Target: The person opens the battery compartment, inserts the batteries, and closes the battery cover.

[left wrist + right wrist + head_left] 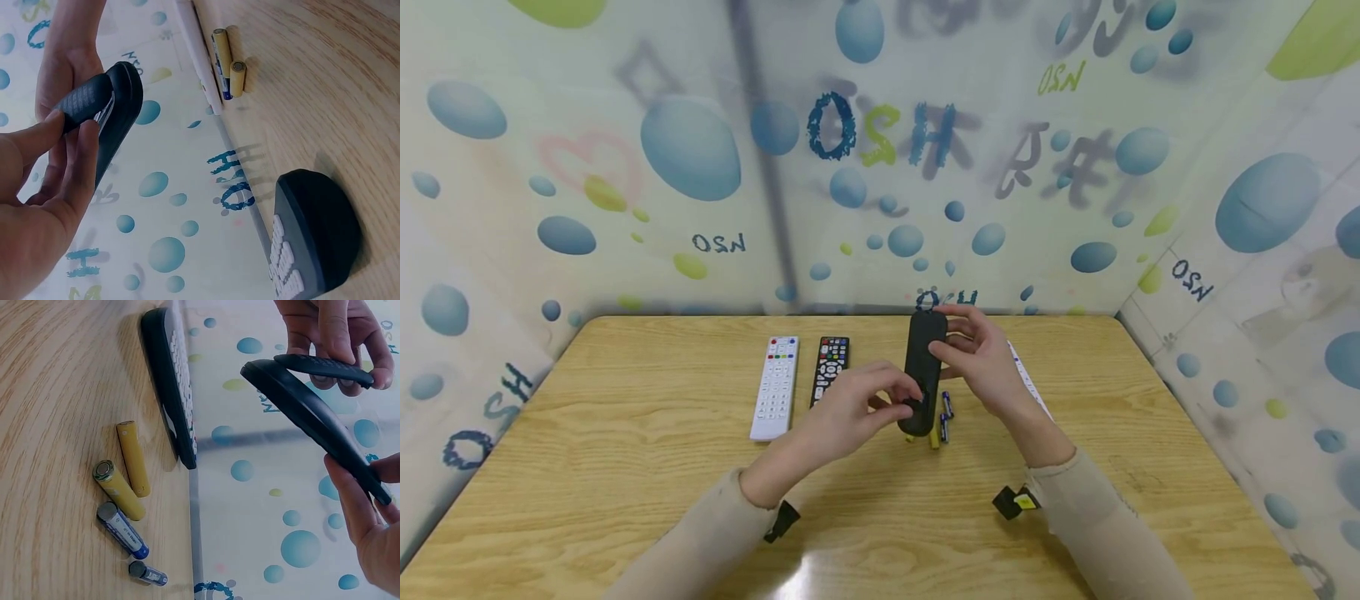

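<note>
Left hand [857, 408], blocking part of a black remote [831, 360] beside a white remote [775, 390], batteries [122, 530] nearby, pinches a cover [85, 103] at the near end of the raised remote [923, 354] the right hand [985, 362] grips.

The held remote [921, 367] seems to be of black plastic, smooth and softly shining. Its cover [87, 101] is also dark plastic, with a finely rough patch. Left of the held remote, the white remote [775, 392] looks like smooth plastic. Near the held remote, the yellow batteries [133, 461] show metal ends. Under the held remote, the tabletop [662, 400] has wood grain.
</note>
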`<action>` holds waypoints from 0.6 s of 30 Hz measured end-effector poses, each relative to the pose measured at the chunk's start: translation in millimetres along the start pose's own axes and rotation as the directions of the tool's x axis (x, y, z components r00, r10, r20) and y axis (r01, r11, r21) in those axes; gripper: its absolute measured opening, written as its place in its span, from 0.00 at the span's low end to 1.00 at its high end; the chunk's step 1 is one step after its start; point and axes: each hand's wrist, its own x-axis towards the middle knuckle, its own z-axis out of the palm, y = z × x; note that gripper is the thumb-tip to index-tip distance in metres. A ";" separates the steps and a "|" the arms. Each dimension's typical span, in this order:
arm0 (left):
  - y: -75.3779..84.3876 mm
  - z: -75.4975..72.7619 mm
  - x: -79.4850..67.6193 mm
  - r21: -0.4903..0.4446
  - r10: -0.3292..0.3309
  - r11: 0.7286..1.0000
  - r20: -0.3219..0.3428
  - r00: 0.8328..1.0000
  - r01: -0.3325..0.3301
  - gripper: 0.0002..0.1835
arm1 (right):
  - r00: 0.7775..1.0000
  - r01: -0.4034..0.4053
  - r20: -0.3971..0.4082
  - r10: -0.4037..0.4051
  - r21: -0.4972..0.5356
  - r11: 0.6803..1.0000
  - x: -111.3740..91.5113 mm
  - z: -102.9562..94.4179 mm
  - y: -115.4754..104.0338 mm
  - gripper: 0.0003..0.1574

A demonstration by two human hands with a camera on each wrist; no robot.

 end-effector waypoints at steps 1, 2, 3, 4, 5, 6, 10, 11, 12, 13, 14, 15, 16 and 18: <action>0.3 0.4 0.1 0.016 0.008 1.000 -0.007 1.000 -0.008 0.10 | 1.000 0.002 0.000 -0.002 -0.002 1.000 0.1 -0.1 0.0 0.32; 0.6 0.9 0.4 0.033 0.013 0.999 -0.015 1.000 -0.013 0.10 | 1.000 0.004 0.000 -0.004 -0.004 1.000 0.1 -0.2 -0.1 0.32; 0.9 1.5 0.8 0.050 0.019 0.999 -0.023 1.000 -0.017 0.10 | 1.000 0.007 0.000 -0.007 -0.004 1.000 0.0 -0.1 -0.3 0.31; 1.1 1.9 1.1 0.066 0.022 0.998 -0.031 0.999 -0.019 0.11 | 1.000 0.010 0.000 -0.010 -0.006 1.000 0.1 0.0 -0.3 0.31; 1.8 2.4 1.5 0.084 0.026 0.996 -0.040 0.999 -0.022 0.11 | 1.000 0.012 -0.001 -0.012 -0.004 1.000 -0.1 0.3 -0.6 0.31; 2.4 2.8 1.8 0.101 0.029 0.995 -0.046 0.999 -0.024 0.11 | 1.000 0.014 -0.001 -0.014 -0.003 1.000 -0.3 0.5 -0.9 0.31; 1.9 5.0 2.5 0.138 0.032 0.990 -0.060 0.998 -0.024 0.11 | 1.000 0.021 0.000 -0.021 -0.011 1.000 -0.6 1.0 -0.9 0.31; 1.6 5.4 2.5 0.141 0.037 0.990 -0.061 0.997 -0.028 0.11 | 1.000 0.021 0.000 -0.021 -0.012 1.000 -0.7 1.2 -0.8 0.31; 1.1 5.8 2.5 0.140 0.040 0.990 -0.060 0.997 -0.031 0.11 | 1.000 0.022 0.001 -0.022 -0.015 1.000 -0.6 1.2 -0.6 0.31; 0.9 6.1 2.6 0.135 0.043 0.990 -0.060 0.997 -0.035 0.11 | 1.000 0.023 0.001 -0.023 -0.017 1.000 -0.5 1.1 -0.3 0.31; 0.6 6.3 2.7 0.130 0.049 0.991 -0.060 0.997 -0.041 0.10 | 1.000 0.023 0.001 -0.023 -0.017 1.000 -0.5 1.1 -0.3 0.31; 0.3 6.5 2.7 0.125 0.054 0.991 -0.060 0.997 -0.046 0.10 | 1.000 0.023 0.002 -0.023 -0.016 1.000 -0.7 1.1 -0.4 0.31; 0.1 6.6 2.8 0.119 0.060 0.992 -0.060 0.996 -0.053 0.10 | 1.000 0.022 0.002 -0.022 -0.015 1.000 -0.8 1.2 -0.7 0.30; -0.6 6.8 2.4 0.114 0.074 0.991 -0.062 0.995 -0.067 0.10 | 1.000 0.021 0.001 -0.021 -0.014 1.000 -1.0 1.0 -0.8 0.30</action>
